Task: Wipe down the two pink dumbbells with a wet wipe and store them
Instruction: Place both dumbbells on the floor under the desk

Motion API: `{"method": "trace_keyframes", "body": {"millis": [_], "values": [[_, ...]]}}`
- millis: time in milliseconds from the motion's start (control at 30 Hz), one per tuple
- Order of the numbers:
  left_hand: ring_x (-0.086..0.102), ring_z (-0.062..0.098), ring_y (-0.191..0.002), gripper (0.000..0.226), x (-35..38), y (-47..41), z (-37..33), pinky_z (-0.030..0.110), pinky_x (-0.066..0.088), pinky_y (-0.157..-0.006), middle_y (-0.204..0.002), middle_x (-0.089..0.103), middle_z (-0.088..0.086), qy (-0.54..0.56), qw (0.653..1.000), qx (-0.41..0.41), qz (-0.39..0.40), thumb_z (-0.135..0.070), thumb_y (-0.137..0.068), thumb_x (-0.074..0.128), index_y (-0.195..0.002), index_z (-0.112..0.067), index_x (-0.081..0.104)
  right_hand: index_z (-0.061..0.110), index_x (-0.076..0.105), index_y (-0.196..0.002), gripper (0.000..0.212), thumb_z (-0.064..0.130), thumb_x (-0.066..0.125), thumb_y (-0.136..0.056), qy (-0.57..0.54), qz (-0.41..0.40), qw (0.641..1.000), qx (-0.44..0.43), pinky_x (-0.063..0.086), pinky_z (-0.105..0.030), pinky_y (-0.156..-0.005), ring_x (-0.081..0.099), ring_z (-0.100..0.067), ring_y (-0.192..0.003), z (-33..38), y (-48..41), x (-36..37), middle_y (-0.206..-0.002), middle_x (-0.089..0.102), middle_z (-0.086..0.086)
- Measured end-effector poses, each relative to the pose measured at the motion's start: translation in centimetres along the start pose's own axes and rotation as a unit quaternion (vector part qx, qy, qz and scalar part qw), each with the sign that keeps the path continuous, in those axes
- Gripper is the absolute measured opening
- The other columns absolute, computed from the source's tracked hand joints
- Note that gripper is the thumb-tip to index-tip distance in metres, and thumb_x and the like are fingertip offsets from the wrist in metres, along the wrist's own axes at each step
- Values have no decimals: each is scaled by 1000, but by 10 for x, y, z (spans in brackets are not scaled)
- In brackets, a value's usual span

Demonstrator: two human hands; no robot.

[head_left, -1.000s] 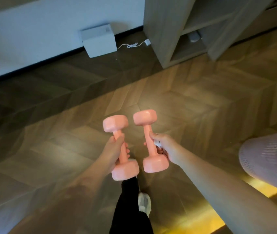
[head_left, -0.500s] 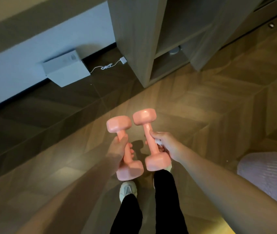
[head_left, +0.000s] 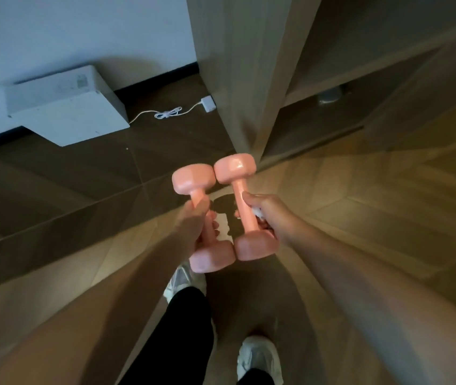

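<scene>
- The left dumbbell (head_left: pixel 192 179) is held in the air over the floor (head_left: pixel 360 218) by the left hand (head_left: pixel 193 221). Its fingers are curled fully round the handle between the two heads.
- The right dumbbell (head_left: pixel 245 218) is gripped in the same way by the right hand (head_left: pixel 269 216), with the thumb laid along the handle. A scrap of white, taken to be the wet wipe (head_left: pixel 257 212), is trapped between palm and handle.
- Both dumbbells are carried side by side and tilted away from the body. Whether the upper heads touch or are only just beside each other cannot be told.
- Both can be expected to be rigid and dense for their size, with the weight gathered in the heads. A swing at either end would be felt at the wrist.
- A glossy coating is seen, with a sheen on the upper head of the right dumbbell. If it is damp from wiping, some slipperiness is to be expected.
- The handle's middle is judged the proper place to be held, in a full wrap. The heads look too broad and smooth for a sure pinch.
- The wipe is soft and limp, so the right grip may be weakened by it.
- A wooden shelf unit (head_left: pixel 235 65) stands just ahead, with an open lower compartment. Each dumbbell should be lowered onto a surface, not dropped.
</scene>
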State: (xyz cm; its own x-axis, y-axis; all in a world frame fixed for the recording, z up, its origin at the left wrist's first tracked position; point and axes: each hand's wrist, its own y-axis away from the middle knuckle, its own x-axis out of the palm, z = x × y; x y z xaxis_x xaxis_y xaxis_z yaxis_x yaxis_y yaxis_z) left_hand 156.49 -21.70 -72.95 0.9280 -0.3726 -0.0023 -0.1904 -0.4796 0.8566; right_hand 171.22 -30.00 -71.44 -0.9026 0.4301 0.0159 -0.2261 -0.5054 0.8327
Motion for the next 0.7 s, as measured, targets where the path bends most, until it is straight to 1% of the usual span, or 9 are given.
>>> {"method": "trace_keyframes", "body": {"millis": [100,167,267,400,467,533,567,667,700], "values": [[54,17,-66,20,-3,-64,-2,36,52,-68,-77,56,6,-1,1000,30,1,-35,-106,47,-109,-16,53,13,57,-124,38,41,50,-100,33,0,999,-5,50,-44,-96,65,-27,-98,5,-67,4,-104,70,-8],[53,18,-65,19,-6,-104,-2,41,51,-72,-77,54,6,6,999,38,6,-33,-106,47,-113,-16,51,14,59,-120,36,42,50,-99,47,-2,999,0,54,-40,-85,67,-25,-92,7,-109,8,-100,71,-7],[51,19,-56,7,-9,-155,-3,37,48,-59,-73,53,8,32,999,41,-12,-22,-105,48,-108,-17,51,11,64,-114,33,38,51,-99,56,-1,998,-8,50,-32,-64,66,-22,-82,4,-166,14,-91,71,-7],[53,18,-56,23,-13,-208,-7,36,49,-60,-71,57,6,3,998,62,-17,-38,-105,46,-98,-18,56,5,65,-101,18,21,60,-95,142,-35,989,5,52,-37,-85,64,-27,-87,11,-236,28,-93,67,-9],[54,18,-57,29,-15,-230,-10,34,50,-59,-71,58,6,-3,997,73,-16,-39,-106,44,-100,-14,57,8,59,-82,21,25,64,-93,214,-57,975,-4,49,-32,-75,60,-23,-78,16,-263,32,-86,61,-9],[54,18,-58,29,-16,-246,-14,33,50,-58,-72,58,5,12,997,73,-12,-39,-106,44,-104,-13,56,14,55,-73,40,49,58,-93,211,-60,975,-27,47,-29,-62,58,-19,-67,21,-285,37,-74,60,-4],[54,18,-59,29,-15,-252,-15,33,50,-58,-73,57,5,16,997,69,-10,-40,-106,44,-106,-14,56,15,54,-72,45,55,53,-94,212,-60,975,-32,47,-28,-62,57,-18,-65,22,-294,38,-70,59,-2],[55,18,-64,34,-11,-262,-21,34,51,-62,-77,58,6,13,998,51,-17,-45,-105,41,-109,-14,56,14,55,-75,39,40,45,-102,296,-81,952,-23,51,-33,-82,61,-23,-75,30,-310,42,-77,62,-6],[58,19,-68,36,-9,-264,-24,35,53,-67,-81,59,7,7,999,42,-19,-46,-106,40,-111,-14,56,14,58,-77,44,43,39,-103,294,-85,951,-39,51,-35,-83,64,-25,-77,33,-313,41,-78,66,-7]]}}
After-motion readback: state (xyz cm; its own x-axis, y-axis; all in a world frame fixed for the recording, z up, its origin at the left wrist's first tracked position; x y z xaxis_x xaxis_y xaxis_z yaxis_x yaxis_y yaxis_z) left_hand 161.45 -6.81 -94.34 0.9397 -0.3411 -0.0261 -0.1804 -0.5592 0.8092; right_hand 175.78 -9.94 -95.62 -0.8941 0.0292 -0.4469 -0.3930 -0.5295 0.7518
